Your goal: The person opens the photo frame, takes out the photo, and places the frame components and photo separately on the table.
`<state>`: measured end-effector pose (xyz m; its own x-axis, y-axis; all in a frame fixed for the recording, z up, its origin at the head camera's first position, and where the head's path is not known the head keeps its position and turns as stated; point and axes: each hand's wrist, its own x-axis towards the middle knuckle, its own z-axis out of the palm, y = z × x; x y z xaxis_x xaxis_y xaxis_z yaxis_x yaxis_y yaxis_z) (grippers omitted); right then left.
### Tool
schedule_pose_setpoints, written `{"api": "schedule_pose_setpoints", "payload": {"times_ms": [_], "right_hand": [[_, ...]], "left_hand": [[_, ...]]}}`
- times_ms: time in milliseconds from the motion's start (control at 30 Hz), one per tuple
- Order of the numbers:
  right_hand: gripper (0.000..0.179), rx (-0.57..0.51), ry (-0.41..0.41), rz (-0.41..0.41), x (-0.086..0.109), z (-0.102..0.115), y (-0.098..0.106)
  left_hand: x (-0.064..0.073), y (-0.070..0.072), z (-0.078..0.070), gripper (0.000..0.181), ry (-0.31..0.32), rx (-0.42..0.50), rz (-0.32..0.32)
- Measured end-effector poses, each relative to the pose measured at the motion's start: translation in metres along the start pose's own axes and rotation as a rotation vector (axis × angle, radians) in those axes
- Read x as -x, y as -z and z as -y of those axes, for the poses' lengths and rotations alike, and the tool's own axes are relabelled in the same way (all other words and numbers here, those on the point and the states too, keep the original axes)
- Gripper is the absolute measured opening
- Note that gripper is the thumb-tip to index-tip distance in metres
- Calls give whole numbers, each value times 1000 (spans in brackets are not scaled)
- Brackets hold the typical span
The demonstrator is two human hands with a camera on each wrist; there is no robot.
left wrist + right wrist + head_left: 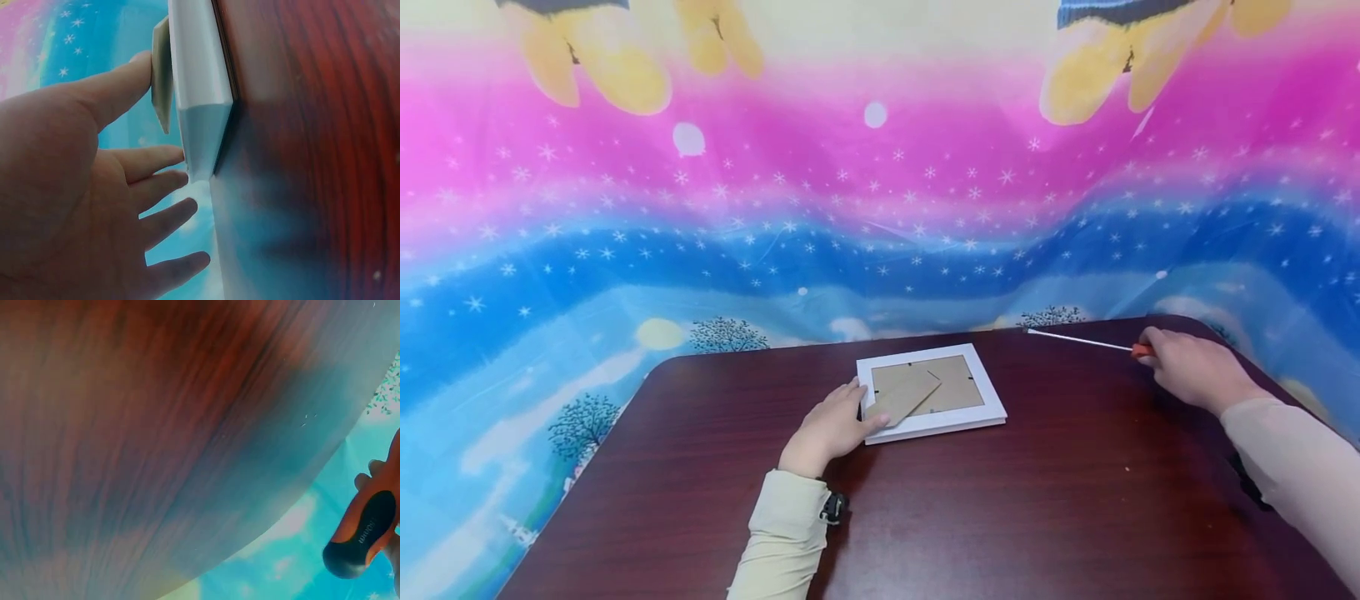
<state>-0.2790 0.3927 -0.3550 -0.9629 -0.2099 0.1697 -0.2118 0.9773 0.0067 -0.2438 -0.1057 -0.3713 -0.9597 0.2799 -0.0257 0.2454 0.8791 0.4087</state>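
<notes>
A white picture frame [994, 410] lies face down on the table, its tan back and easel leg [904, 403] on top. My left hand [831, 423] is at its left side. The thumb touches the easel leg, while the other fingers are extended by the frame's edge; in the left wrist view they look spread. Over the table's right part, my right hand [1198, 368] grips an orange and black screwdriver [1142, 350] by its handle. Its long thin shaft points left, toward the back edge. The right wrist view shows the handle's black butt end [347, 559].
The dark red-brown wooden table [1037, 508] has rounded back corners. Behind it and along its sides hangs a pink and blue cloth [820, 208] printed with snowflakes and trees. Small light specks dot the table's right part.
</notes>
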Motion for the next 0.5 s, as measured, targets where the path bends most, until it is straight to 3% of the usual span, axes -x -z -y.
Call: {"api": "schedule_pose_setpoints", "payload": {"times_ms": [333,500], "right_hand": [[23,43,119,-131,12,16,9],[23,58,144,-157,14,29,15]], "left_hand": [[-1,1,3,74,-10,32,12],[-2,0,4,74,-20,36,10]]}}
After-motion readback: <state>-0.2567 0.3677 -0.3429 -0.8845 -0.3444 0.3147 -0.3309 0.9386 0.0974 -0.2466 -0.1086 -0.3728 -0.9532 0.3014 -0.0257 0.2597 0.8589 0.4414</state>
